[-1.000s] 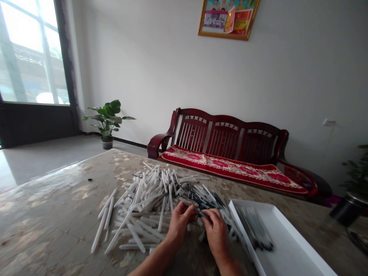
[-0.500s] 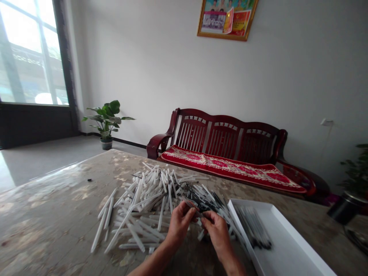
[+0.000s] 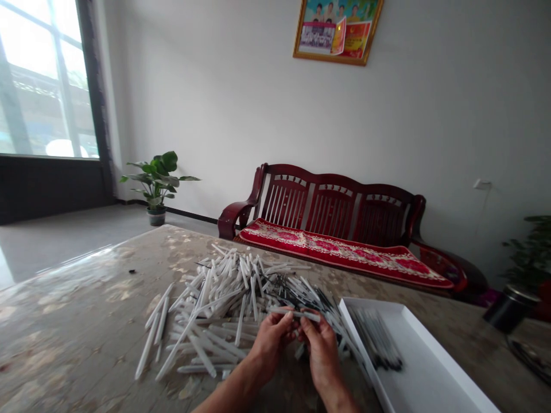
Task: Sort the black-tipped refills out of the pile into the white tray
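Since your mottled table [image 3: 77, 304] carries a white tray [image 3: 430, 367] of dark sticks [image 3: 374, 338] with a heap of white sticks [image 3: 219, 304] just beside it, your left hand [image 3: 270, 347] and right hand [image 3: 321, 350] sit together at the heap's near edge, both pinching one white stick [image 3: 297, 314].

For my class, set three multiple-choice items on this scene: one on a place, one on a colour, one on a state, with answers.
1. Where is the shallow white rectangular tray?
A) On the bench
B) On the mottled tabletop
C) On the floor

2. What colour is the long cushion on the dark red wooden bench?
A) Green
B) Blue
C) Red

3. What are the left hand and right hand doing?
A) Both holding one slender white stick
B) Both lying flat and empty
C) Both resting in the tray

1 B: it lies right of the hands.
2 C: red shows along the seat.
3 A: the stick runs between both hands.
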Motion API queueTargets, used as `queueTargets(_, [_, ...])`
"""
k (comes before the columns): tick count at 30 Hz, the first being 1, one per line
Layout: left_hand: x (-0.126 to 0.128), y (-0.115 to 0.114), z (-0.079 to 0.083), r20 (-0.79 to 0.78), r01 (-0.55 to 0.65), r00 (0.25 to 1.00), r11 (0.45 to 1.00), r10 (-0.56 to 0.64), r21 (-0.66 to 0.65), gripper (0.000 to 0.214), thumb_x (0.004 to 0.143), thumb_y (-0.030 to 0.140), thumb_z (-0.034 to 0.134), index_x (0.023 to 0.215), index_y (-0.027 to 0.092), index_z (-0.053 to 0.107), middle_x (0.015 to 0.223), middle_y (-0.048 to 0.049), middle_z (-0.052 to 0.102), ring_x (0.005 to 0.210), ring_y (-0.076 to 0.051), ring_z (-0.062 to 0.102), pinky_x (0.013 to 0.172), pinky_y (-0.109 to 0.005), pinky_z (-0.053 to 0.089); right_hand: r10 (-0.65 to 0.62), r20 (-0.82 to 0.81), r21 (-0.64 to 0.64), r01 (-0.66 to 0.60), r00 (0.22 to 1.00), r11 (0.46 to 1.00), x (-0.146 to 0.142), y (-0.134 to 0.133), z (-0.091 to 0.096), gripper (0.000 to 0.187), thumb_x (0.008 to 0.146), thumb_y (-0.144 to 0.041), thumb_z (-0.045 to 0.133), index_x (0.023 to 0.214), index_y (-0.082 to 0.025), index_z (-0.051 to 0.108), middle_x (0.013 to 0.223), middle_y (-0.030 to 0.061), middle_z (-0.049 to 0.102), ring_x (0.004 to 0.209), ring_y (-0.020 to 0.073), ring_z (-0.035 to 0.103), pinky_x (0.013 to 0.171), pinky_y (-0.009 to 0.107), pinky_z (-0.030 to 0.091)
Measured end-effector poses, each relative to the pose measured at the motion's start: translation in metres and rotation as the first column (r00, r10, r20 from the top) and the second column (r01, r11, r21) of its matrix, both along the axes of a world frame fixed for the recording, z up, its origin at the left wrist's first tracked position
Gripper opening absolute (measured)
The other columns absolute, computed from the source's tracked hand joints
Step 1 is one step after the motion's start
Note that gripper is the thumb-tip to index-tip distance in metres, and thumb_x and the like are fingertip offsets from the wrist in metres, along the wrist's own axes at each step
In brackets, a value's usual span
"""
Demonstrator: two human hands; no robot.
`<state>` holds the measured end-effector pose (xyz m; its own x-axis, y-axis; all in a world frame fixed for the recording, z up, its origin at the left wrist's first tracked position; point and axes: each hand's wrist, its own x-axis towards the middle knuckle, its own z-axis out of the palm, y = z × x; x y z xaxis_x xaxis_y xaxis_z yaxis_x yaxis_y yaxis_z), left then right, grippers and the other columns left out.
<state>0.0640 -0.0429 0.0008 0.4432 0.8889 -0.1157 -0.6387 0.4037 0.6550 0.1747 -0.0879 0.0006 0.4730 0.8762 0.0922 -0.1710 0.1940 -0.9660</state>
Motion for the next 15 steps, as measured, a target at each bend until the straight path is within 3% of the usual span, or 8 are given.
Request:
queueTargets(5, [0.000, -0.004, -0.001, -0.121, 0.038, 0.992, 0.999, -0.037, 0.012, 0.053, 0.049, 0.029, 0.096, 0.094, 0.017, 0.070, 0.092, -0.0037, 0.074, 0.065, -0.012, 0.067, 0.055, -0.021, 0.049, -0.196, -0.069, 0.001, 0.197, 0.978, 0.980, 0.017, -0.003, 0.011, 0.047, 0.067, -0.060, 0.076, 0.094, -0.022, 0.066, 0.092, 0.0037, 0.074, 0.076, 0.0202, 0.069, 0.054, 0.026, 0.052])
queueTargets(9, [0.001, -0.002, -0.005, -0.187, 0.061, 0.980, 0.998, -0.062, -0.011, 0.051, 0.050, 0.035, 0.095, 0.089, 0.016, 0.069, 0.088, -0.0038, 0.073, 0.061, -0.011, 0.066, 0.052, -0.020, 0.048, -0.341, -0.099, 0.004, 0.343, 0.935, 0.939, 0.049, -0.007, 0.022, 0.054, 0.063, -0.063, 0.075, 0.095, -0.022, 0.064, 0.096, 0.0034, 0.075, 0.076, 0.0196, 0.071, 0.052, 0.024, 0.050])
queueTargets(13, [0.001, 0.001, -0.007, -0.196, 0.048, 0.979, 0.999, -0.049, -0.011, 0.044, 0.053, 0.034, 0.093, 0.085, 0.017, 0.068, 0.084, -0.0022, 0.072, 0.060, -0.010, 0.066, 0.052, -0.019, 0.048, -0.523, 0.001, -0.064, 0.522, 0.852, 0.851, 0.101, -0.011, 0.029, 0.066, 0.059, -0.072, 0.071, 0.100, -0.020, 0.065, 0.084, 0.0031, 0.073, 0.066, 0.0163, 0.067, 0.048, 0.022, 0.045])
queueTargets(15, [0.000, 0.002, -0.007, -0.190, 0.047, 0.981, 0.999, -0.048, -0.012, 0.042, 0.055, 0.033, 0.092, 0.084, 0.017, 0.068, 0.083, -0.0020, 0.072, 0.060, -0.010, 0.066, 0.052, -0.019, 0.049, -0.569, 0.179, -0.077, 0.588, 0.803, 0.805, 0.130, -0.012, 0.033, 0.075, 0.061, -0.082, 0.060, 0.102, -0.020, 0.064, 0.081, 0.0036, 0.072, 0.062, 0.0161, 0.065, 0.050, 0.024, 0.048])
